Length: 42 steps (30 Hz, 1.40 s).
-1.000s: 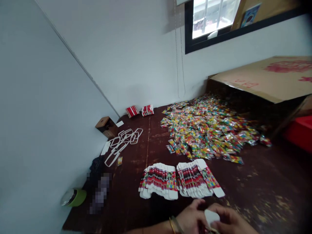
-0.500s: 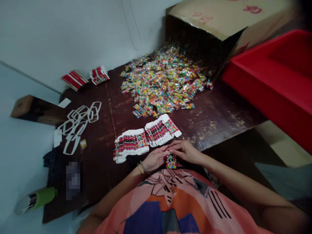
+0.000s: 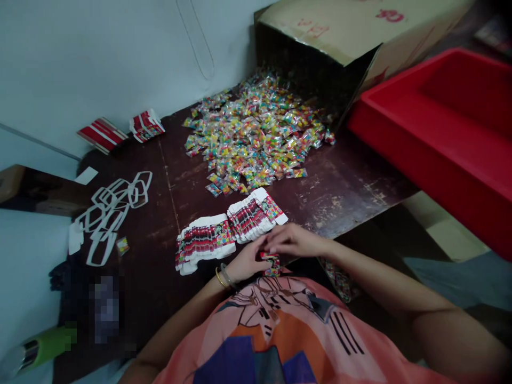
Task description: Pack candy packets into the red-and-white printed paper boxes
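A pink, orange and blue top [image 3: 256,330] is worn with gold and grey bangles [image 3: 218,277].

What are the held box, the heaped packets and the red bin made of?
Held box: probably printed card, from its colourful pattern; gloss unclear. Heaped packets: seemingly clear, shiny plastic film, glinting, coloured contents showing through. Red bin: likely smooth plastic, from its even colour.

You can read no words: the red marks [image 3: 390,16] on the carton [image 3: 352,40], upper right, and print on the boxes [image 3: 250,217], lower middle, are illegible.
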Available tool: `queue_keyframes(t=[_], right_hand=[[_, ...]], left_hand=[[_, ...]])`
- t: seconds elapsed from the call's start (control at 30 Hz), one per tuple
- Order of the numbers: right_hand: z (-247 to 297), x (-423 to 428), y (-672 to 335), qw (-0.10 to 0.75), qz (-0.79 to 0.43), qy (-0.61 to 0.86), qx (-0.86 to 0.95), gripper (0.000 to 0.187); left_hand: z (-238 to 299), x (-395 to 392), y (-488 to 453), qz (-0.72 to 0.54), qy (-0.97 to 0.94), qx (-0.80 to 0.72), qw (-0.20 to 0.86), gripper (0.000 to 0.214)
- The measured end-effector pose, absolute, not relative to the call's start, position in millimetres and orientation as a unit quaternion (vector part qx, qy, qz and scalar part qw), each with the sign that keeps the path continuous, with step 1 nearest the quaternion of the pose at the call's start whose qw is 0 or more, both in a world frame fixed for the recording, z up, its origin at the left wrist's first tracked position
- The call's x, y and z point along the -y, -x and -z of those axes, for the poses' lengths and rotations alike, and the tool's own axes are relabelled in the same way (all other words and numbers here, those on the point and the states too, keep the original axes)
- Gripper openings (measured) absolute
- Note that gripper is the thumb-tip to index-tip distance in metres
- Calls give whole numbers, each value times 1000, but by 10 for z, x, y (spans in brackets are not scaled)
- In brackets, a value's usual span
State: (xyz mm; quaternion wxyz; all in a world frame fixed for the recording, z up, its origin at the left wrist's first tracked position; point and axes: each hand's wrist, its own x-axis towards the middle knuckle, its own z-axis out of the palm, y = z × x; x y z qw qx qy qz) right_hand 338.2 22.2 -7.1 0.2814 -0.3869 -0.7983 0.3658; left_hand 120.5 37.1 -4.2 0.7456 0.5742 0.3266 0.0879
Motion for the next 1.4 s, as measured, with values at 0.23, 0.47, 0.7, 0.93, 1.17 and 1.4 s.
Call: queue_keyframes(t=[0.23,0.47,0.7,0.93,1.17,1.4], right_hand=[[506,-820,-4268,277,-107,679,672,44],[716,150,-3977,208,-55,722,658,46],[519,719,-3443,207,-152,628,735,55],[326,725,-3208,364,-374,543,658,19],[50,22,-3129,478,-286,592,583,12],[15,-248,-3268,393,-234,592,664,15]], left_hand=[[-217,-892,-928,167,-695,-271,645,27],[-132,-808,-929,-46,-568,-396,720,31],[71,-550,-1446,-209,-343,-394,827,22],[113,-526,-1406,-161,-386,-411,810,39],[125,-365,-1447,-146,-403,-401,809,56],[38,-388,-1405,-139,-428,-397,800,54]])
